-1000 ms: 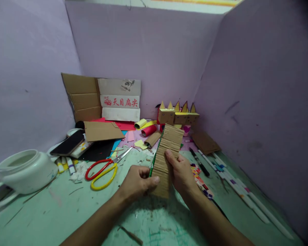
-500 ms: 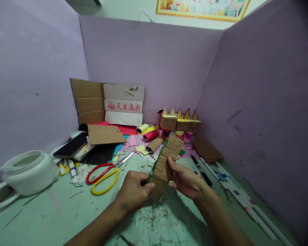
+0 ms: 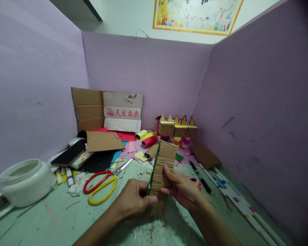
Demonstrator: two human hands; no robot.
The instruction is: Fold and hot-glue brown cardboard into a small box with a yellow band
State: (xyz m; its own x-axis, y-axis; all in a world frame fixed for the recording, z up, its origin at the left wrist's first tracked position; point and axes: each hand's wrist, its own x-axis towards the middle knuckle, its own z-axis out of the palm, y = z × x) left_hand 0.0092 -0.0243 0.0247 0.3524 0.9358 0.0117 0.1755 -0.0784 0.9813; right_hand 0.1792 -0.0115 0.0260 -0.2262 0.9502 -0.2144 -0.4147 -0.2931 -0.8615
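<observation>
A creased strip of brown cardboard with a green left edge stands upright between my hands, over the green tabletop. My left hand pinches its lower left edge, with the thumb on its front. From the right, my right hand grips the strip, thumb across its front face and the other fingers partly hidden. Scissors with red and yellow handles lie to the left of my left hand, their blades a little apart.
A white pot and a dark phone are at the left. Cardboard animal figures, a red tube and a folded box are at the back. Markers and a black pen lie at the right.
The cardboard strip has turned more upright and moved slightly left in my hands. My head view has tilted up, so the scene sits lower. Both hands keep their hold.
</observation>
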